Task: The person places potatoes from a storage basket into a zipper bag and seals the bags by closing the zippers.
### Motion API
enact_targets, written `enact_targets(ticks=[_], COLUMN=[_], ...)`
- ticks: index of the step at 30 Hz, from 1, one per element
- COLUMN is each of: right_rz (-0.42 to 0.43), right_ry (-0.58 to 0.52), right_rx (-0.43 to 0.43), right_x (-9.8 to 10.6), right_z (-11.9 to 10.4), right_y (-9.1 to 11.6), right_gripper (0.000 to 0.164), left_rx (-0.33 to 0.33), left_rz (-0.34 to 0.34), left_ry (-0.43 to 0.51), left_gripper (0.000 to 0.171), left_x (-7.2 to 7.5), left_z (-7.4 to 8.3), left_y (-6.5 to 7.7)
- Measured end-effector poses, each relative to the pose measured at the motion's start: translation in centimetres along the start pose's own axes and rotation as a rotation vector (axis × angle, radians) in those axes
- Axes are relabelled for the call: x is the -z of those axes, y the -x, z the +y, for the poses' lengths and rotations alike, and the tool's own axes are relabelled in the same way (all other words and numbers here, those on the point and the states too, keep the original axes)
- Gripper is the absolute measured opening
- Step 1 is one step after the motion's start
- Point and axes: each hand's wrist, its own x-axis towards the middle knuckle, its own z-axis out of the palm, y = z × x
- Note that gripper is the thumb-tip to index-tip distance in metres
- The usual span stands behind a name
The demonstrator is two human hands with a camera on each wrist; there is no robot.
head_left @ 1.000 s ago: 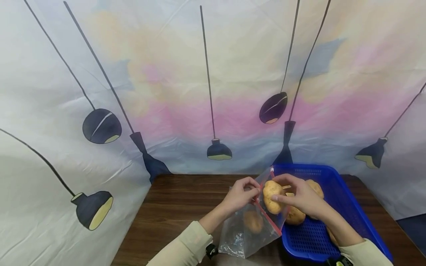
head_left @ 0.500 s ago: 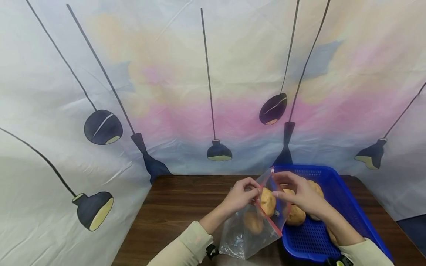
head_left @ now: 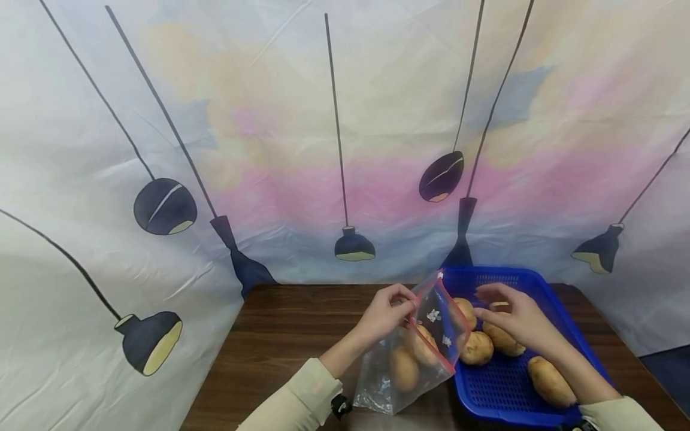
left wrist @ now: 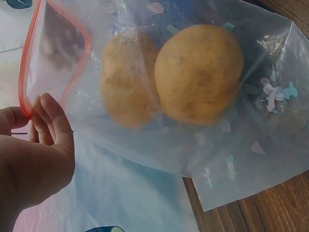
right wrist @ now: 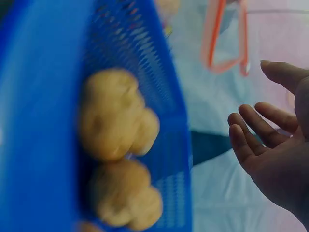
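Observation:
My left hand (head_left: 385, 314) pinches the red-edged mouth of a clear zip bag (head_left: 377, 389) between thumb and fingers. The mouth gapes to the right. Two potatoes sit inside the bag; in the left wrist view a rounder potato (left wrist: 200, 75) partly overlaps a longer potato (left wrist: 126, 82). Above the blue basket (head_left: 496, 392) hovers my right hand (head_left: 520, 320), holding nothing. Its fingers are spread and relaxed in the right wrist view. Several potatoes lie in the basket, among them one potato (head_left: 477, 348) near the bag and another potato (head_left: 551, 382) by my right wrist.
The basket's left rim stands right beside the bag on a dark wooden table (head_left: 280, 335). Behind the table hangs a cloth backdrop (head_left: 291, 149) printed with lamps. Small printed figures (left wrist: 275, 94) mark the bag.
My right hand has let go of a potato in the bag's mouth and moved right, over the basket. That potato has dropped beside the other one in the bag. My left hand keeps its pinch.

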Motion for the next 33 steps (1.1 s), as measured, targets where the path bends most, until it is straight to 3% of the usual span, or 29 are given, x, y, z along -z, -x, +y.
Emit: enact_targets(ticks=[9, 14, 33], right_rz=[-0.033, -0.024, -0.144], right_ry=[0.041, 0.083, 0.175], right_rx=[-0.156, -0.182, -0.293], right_x=[0.5, 0.3, 0.0], right_z=[4.9, 6.7, 9.1], right_y=[1.8, 2.4, 2.0], right_gripper=[0.062, 0.064, 0.076], left_rx=[0.010, 0.006, 0.008], left_rz=[-0.005, -0.007, 0.000], left_ry=[0.008, 0.011, 0.036], left_gripper=[0.010, 0.010, 0.011], left_x=[-0.1, 0.0, -0.2], left_z=[-0.3, -0.3, -0.7], left_y=[0.0, 0.0, -0.1])
